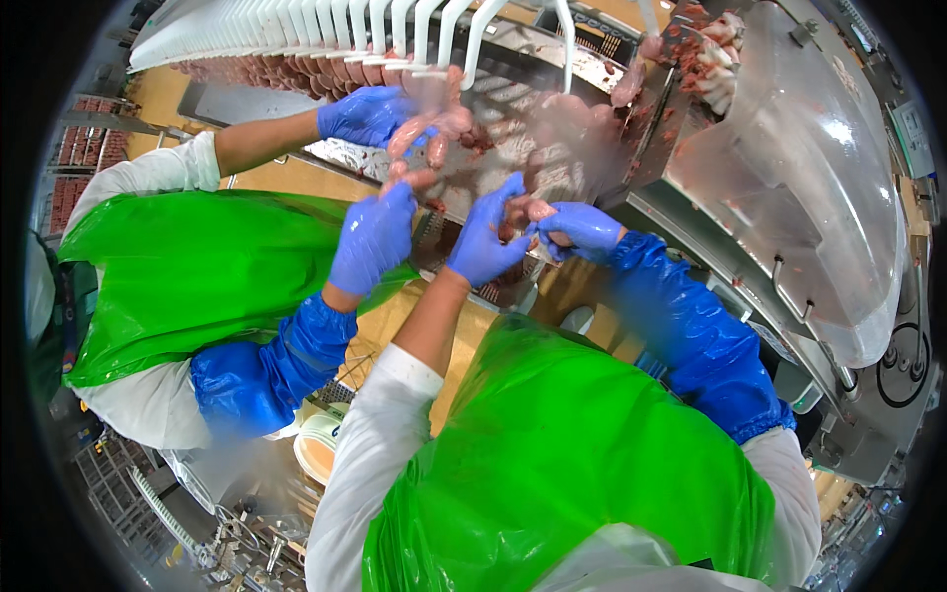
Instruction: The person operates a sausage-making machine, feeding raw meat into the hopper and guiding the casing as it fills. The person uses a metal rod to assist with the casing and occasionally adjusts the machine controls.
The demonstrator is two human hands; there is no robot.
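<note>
Nearest is the wearer's green apron [582,454]. Beyond it, the gloved left hand [488,235] curls around raw sausage links [539,210], its index finger extended; how firmly it grips is hidden. The gloved right hand [584,229] pinches the links' right side between thumb and fingers. The links lie directly between the two hands, their long axis running roughly crosswise, the right fingertips nearer the exposed end. To the left, a co-worker's right hand [375,242] and left hand [365,116] grasp a sausage string [406,138] over the metal worktop [340,155]. Farther off stand a white hook rack [296,30] with hanging sausages and, rightward, a machine's clear cover [789,178].
</note>
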